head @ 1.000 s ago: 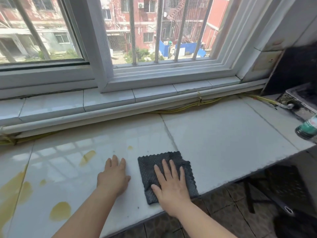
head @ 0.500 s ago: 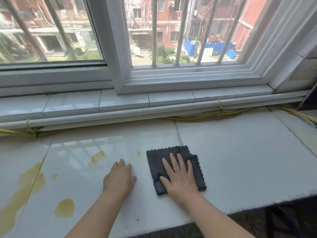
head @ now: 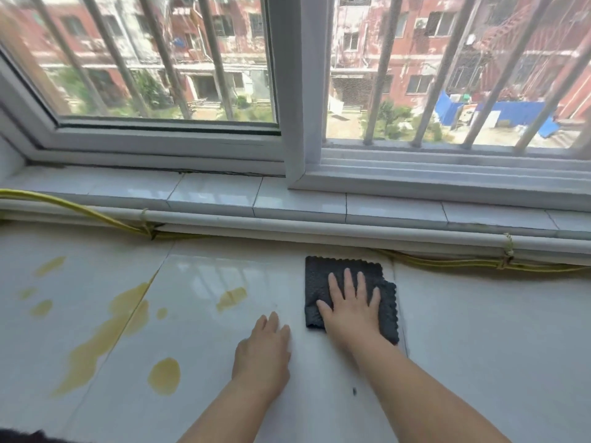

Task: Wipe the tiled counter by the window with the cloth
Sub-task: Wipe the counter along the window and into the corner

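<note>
A dark grey cloth point(head: 323, 273) lies folded flat on the white tiled counter point(head: 479, 330) just below the window sill. My right hand point(head: 350, 306) presses flat on the cloth with fingers spread, covering its middle. My left hand point(head: 263, 350) rests palm down on the bare tile a little to the left of the cloth, holding nothing. Yellow spills point(head: 105, 334) stain the tiles further left, with a round blot point(head: 164, 376) and a small patch point(head: 231, 298) nearer my left hand.
A white pipe point(head: 319, 226) and a yellow cable point(head: 479, 266) run along the back of the counter under the tiled sill point(head: 217, 196). Behind them stands the white-framed window point(head: 295, 91) with metal bars outside.
My right hand has slid the cloth away from me, toward the window sill. The view has swung left, so more of the yellow spills show and the counter's front edge is out of view.
</note>
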Motion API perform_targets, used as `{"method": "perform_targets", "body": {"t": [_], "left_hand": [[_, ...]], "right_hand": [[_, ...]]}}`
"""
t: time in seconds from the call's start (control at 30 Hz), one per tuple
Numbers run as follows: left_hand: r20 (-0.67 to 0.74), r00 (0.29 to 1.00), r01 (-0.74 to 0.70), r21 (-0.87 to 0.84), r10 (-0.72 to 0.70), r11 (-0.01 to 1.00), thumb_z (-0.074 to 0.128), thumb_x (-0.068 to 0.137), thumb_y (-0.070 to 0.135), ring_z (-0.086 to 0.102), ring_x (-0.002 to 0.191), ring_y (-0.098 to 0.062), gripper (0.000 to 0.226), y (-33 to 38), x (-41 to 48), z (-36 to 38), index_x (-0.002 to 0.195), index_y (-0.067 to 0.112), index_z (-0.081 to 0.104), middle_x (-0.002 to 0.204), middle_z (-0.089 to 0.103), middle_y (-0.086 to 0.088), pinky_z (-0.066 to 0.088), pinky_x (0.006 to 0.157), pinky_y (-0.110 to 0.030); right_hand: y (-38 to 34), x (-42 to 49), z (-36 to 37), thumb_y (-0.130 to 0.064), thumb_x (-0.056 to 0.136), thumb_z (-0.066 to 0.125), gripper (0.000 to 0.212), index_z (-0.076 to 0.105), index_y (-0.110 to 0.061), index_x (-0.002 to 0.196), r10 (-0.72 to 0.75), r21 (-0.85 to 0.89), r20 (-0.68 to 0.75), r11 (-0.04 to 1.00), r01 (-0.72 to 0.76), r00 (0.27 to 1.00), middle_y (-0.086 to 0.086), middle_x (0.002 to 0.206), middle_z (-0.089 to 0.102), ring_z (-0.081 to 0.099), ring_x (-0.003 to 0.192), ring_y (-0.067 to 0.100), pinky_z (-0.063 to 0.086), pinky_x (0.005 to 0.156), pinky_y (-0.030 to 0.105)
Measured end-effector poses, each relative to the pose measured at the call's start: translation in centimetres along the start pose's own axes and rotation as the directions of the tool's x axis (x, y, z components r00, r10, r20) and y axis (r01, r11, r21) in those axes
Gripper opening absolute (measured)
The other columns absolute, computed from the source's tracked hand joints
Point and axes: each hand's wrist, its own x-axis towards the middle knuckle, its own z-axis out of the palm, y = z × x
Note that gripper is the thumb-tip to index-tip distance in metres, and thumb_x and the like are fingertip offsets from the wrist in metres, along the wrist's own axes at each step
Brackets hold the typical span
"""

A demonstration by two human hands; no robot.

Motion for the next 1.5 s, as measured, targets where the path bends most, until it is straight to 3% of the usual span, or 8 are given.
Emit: {"method": "perform_targets", "body": {"t": [0.1,0.3,0.47,0.7,1.0,1.23,1.4,1.5], "left_hand": [[-0.004,1.0,0.006,-0.033,-0.006,0.999,0.039,0.095,0.021,0.024,0.134,-0.017,0.03,-0.3,-0.1,0.0,0.125,0.019,0.039,0.147,0.023,0.001,0.045,0.084,-0.035],[0.023,1.0,0.016,-0.057,-0.015,0.998,0.043,0.088,0.007,0.021,0.138,-0.018,0.045,-0.6,-0.2,-0.2,0.131,0.019,0.036,0.152,0.018,-0.001,0.043,0.082,-0.034],[-0.034,0.998,-0.045,-0.057,0.043,0.997,0.041,0.084,0.005,0.036,0.123,-0.017,0.038,-1.6,-0.3,-0.3,0.119,0.02,0.044,0.134,0.036,0.002,0.037,0.069,-0.031],[-0.092,0.988,-0.131,-0.119,0.12,0.984,0.037,0.092,0.013,0.041,0.127,-0.018,0.034,-8.1,-1.4,-0.2,0.122,0.021,0.05,0.135,0.046,0.002,0.04,0.096,-0.035],[-0.069,0.986,-0.144,0.131,0.154,0.981,0.033,0.088,0.01,0.044,0.121,-0.017,0.033,-16.1,-1.1,-0.9,0.111,0.022,0.053,0.118,0.052,0.003,0.02,0.111,-0.046],[-0.025,0.964,-0.256,0.204,0.266,0.945,0.035,0.082,0.006,0.054,0.11,-0.018,0.037,-18.2,-1.1,-1.2,0.111,0.021,0.052,0.116,0.05,0.001,0.015,0.113,-0.051],[-0.029,0.949,-0.299,0.231,0.314,0.926,0.035,0.079,0.004,0.058,0.103,-0.019,0.038,-18.7,-0.8,-1.6,0.108,0.022,0.053,0.112,0.051,0.002,0.015,0.112,-0.052],[-0.04,0.948,-0.302,0.206,0.316,0.931,0.036,0.082,0.005,0.06,0.101,-0.019,0.037,-18.9,-0.6,-1.9,0.107,0.026,0.055,0.11,0.052,0.004,0.016,0.111,-0.053]], "right_hand": [[0.1,0.1,0.2,-0.059,0.094,0.013,0.063,-0.01,-0.037,0.149,-0.188,-0.047,0.022,0.981,0.188,0.982,-0.003,0.159,-0.02,-0.024,0.143,0.022,-0.016,0.113,0.052],[0.9,0.2,-1.0,-0.057,0.096,0.011,0.064,-0.014,-0.032,0.149,0.135,0.032,0.029,0.99,-0.136,0.99,0.001,0.158,-0.022,-0.024,0.143,0.027,-0.011,0.114,0.056],[-0.9,-3.9,1.8,-0.059,0.095,0.013,0.063,-0.013,-0.038,0.148,-0.172,-0.043,0.006,0.984,0.172,0.985,-0.006,0.157,-0.024,-0.027,0.142,0.019,-0.019,0.112,0.048],[-0.1,-9.9,2.5,-0.055,0.096,0.009,0.062,-0.014,-0.031,0.148,0.386,0.056,-0.039,0.922,-0.384,0.922,0.0,0.16,-0.017,-0.02,0.145,0.025,-0.006,0.116,0.053],[-11.8,-15.3,7.5,-0.062,0.088,-0.005,0.068,-0.018,-0.031,0.147,0.22,0.002,-0.067,0.975,-0.221,0.973,-0.001,0.153,-0.029,-0.026,0.142,0.024,-0.016,0.112,0.052],[-8.9,-17.7,6.1,-0.054,0.097,0.008,0.063,-0.016,-0.027,0.148,0.598,0.104,-0.029,0.799,-0.593,0.801,0.003,0.159,-0.019,-0.021,0.144,0.026,-0.007,0.116,0.053],[-18.5,-16.1,7.5,-0.057,0.095,0.014,0.067,-0.006,-0.027,0.151,0.267,0.059,-0.077,0.963,-0.263,0.961,0.004,0.156,-0.02,-0.016,0.145,0.03,-0.013,0.112,0.053],[-21.4,-17.0,7.6,-0.058,0.087,0.031,0.06,0.048,-0.031,0.138,0.102,-0.028,-0.072,0.994,-0.104,0.992,0.004,0.147,0.044,0.042,0.134,0.028,0.011,0.11,0.048]]}}
